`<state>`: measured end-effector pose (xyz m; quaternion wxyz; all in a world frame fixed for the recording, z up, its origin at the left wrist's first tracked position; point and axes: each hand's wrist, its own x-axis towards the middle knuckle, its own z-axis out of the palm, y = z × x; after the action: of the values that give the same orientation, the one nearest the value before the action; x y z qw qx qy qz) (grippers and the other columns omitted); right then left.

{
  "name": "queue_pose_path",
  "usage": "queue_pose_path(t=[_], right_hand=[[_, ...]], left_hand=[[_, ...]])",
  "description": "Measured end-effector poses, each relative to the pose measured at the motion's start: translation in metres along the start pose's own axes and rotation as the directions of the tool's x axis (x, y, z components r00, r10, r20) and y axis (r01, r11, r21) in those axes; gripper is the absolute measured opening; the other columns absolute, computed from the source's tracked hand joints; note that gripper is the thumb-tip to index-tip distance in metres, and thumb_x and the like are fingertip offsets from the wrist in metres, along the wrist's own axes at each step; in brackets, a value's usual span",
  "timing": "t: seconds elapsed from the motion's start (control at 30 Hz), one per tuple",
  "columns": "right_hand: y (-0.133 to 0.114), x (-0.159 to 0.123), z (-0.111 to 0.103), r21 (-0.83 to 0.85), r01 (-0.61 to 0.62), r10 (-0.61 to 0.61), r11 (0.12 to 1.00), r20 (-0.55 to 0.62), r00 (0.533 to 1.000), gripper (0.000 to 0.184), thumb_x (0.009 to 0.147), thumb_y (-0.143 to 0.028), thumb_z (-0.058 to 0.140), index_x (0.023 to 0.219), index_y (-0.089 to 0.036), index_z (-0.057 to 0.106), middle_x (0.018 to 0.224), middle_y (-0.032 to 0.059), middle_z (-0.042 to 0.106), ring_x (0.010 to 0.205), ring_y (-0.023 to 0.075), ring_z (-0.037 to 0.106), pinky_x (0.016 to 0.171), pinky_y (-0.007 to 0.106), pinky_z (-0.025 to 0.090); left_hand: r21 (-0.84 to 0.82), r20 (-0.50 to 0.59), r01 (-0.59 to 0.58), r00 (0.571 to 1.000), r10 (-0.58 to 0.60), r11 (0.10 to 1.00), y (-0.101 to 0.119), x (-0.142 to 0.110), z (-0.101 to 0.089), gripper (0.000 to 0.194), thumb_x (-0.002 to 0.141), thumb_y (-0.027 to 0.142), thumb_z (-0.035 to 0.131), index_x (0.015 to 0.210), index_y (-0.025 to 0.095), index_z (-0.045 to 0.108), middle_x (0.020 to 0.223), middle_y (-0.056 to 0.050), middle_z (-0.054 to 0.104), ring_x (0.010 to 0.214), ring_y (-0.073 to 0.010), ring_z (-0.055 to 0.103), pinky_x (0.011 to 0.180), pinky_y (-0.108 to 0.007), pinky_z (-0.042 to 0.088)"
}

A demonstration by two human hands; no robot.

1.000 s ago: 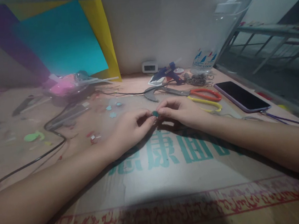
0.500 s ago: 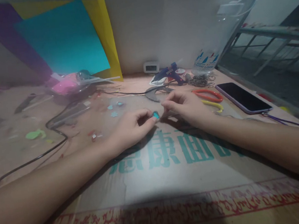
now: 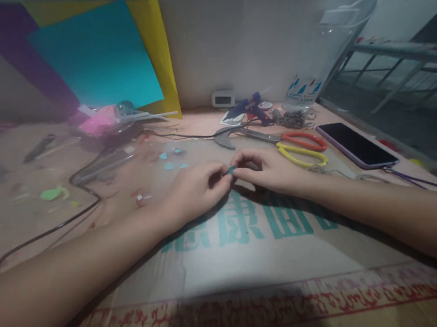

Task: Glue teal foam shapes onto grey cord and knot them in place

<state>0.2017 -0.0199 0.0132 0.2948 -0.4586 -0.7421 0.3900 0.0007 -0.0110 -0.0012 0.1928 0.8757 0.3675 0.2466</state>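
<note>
From my distant place I look through the head camera, and I judge that the step in hand is a fine adjusting, by fingers, of one small teal piece near the centre of the frame. The left hand holds it at the left in a narrow pinch of thumb and finger; the right hand pinches narrowly too, at its right edge. So the piece lies just between the two sets of fingertips, mostly covered, and I cannot tell its exact shape. The next move, I think, calls for light pressure, the left pinch steady while the right one works. Light-blue cutouts lie to the upper left of the hands, scissors to the upper right.
</note>
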Motion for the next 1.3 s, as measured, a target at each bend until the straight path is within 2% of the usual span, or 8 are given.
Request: queue_pose_path(t=[0.1, 0.2, 0.4, 0.67, 0.83, 1.03, 1.13, 1.3], right_hand=[[-0.003, -0.001, 0.001, -0.092, 0.034, -0.039, 0.995, -0.055, 0.998, 0.013, 0.082, -0.031, 0.06, 0.082, -0.019, 0.058, 0.07, -0.0018, 0.062, 0.061, 0.0121, 0.055, 0.057, 0.025, 0.041], [-0.002, 0.0, 0.0, -0.133, 0.045, -0.061, 0.99, -0.115, 0.992, 0.012, 0.082, -0.031, 0.059, 0.082, -0.019, 0.058, 0.075, 0.0004, 0.066, 0.066, 0.0136, 0.058, 0.061, 0.026, 0.043], [0.001, 0.001, 0.0, -0.166, 0.052, -0.077, 0.985, -0.143, 0.987, 0.017, 0.083, -0.036, 0.059, 0.083, -0.019, 0.059, 0.075, 0.0009, 0.066, 0.066, 0.0143, 0.058, 0.062, 0.026, 0.043], [-0.001, 0.0, 0.003, -0.008, 0.015, -0.016, 1.0, -0.09, 0.996, 0.016, 0.083, -0.035, 0.059, 0.085, -0.02, 0.055, 0.07, -0.0036, 0.058, 0.052, 0.009, 0.049, 0.048, 0.023, 0.037], [0.0, 0.0, 0.003, 0.042, 0.027, -0.024, 0.999, -0.084, 0.996, 0.018, 0.083, -0.036, 0.061, 0.086, -0.02, 0.055, 0.071, -0.0031, 0.059, 0.056, 0.01, 0.051, 0.048, 0.022, 0.036], [0.003, -0.002, 0.001, 0.003, 0.12, -0.119, 0.993, -0.095, 0.988, 0.023, 0.087, -0.041, 0.06, 0.089, -0.019, 0.06, 0.08, 0.001, 0.065, 0.075, 0.0152, 0.061, 0.065, 0.026, 0.046], [0.007, -0.003, -0.002, -0.006, 0.117, -0.117, 0.993, -0.171, 0.978, 0.027, 0.091, -0.046, 0.056, 0.091, -0.02, 0.062, 0.085, 0.0023, 0.068, 0.083, 0.018, 0.064, 0.074, 0.029, 0.049], [0.007, -0.002, -0.004, -0.182, 0.121, -0.155, 0.976, -0.183, 0.971, 0.019, 0.088, -0.037, 0.061, 0.092, -0.02, 0.068, 0.09, 0.0036, 0.072, 0.089, 0.0203, 0.065, 0.082, 0.033, 0.048]], left_hand=[[-0.052, -0.037, 0.026, 0.999, -0.028, 0.998, 0.002, -0.001, -0.001, 0.022, 0.092, 0.035, 0.051, 0.088, 0.018, 0.063, 0.073, 0.0, 0.066, 0.064, -0.0145, 0.056, 0.06, -0.026, 0.037], [-0.215, -0.09, 0.078, 0.991, -0.099, 0.973, 0.002, -0.001, -0.003, 0.026, 0.096, 0.04, 0.048, 0.098, 0.018, 0.061, 0.077, -0.001, 0.07, 0.069, -0.0155, 0.062, 0.064, -0.027, 0.043], [-0.404, 0.011, 0.153, 0.987, -0.162, 0.902, 0.0, 0.0, 0.0, 0.027, 0.098, 0.043, 0.047, 0.097, 0.019, 0.059, 0.069, 0.0, 0.07, 0.065, -0.0152, 0.065, 0.064, -0.026, 0.046], [-0.356, 0.007, 0.123, 0.992, -0.129, 0.926, 0.004, 0.0, 0.0, 0.025, 0.096, 0.038, 0.05, 0.087, 0.018, 0.061, 0.078, -0.002, 0.071, 0.072, -0.0155, 0.065, 0.064, -0.026, 0.047], [-0.299, -0.024, 0.111, 0.992, -0.124, 0.948, 0.005, 0.001, -0.001, 0.027, 0.094, 0.04, 0.052, 0.088, 0.017, 0.063, 0.081, -0.002, 0.07, 0.072, -0.0151, 0.061, 0.063, -0.025, 0.044], [-0.257, -0.053, 0.098, 0.992, -0.115, 0.961, 0.006, 0.001, -0.003, 0.025, 0.093, 0.038, 0.051, 0.083, 0.017, 0.061, 0.077, -0.001, 0.067, 0.07, -0.0143, 0.059, 0.064, -0.026, 0.042], [-0.188, -0.065, 0.072, 0.994, -0.086, 0.98, 0.004, 0.0, -0.002, 0.02, 0.092, 0.032, 0.05, 0.084, 0.018, 0.061, 0.078, 0.0, 0.067, 0.071, -0.0146, 0.059, 0.065, -0.027, 0.042], [-0.137, -0.05, 0.05, 0.997, -0.057, 0.989, 0.001, -0.001, 0.001, 0.017, 0.09, 0.03, 0.05, 0.084, 0.018, 0.06, 0.077, 0.0, 0.068, 0.068, -0.0146, 0.06, 0.062, -0.026, 0.04]])
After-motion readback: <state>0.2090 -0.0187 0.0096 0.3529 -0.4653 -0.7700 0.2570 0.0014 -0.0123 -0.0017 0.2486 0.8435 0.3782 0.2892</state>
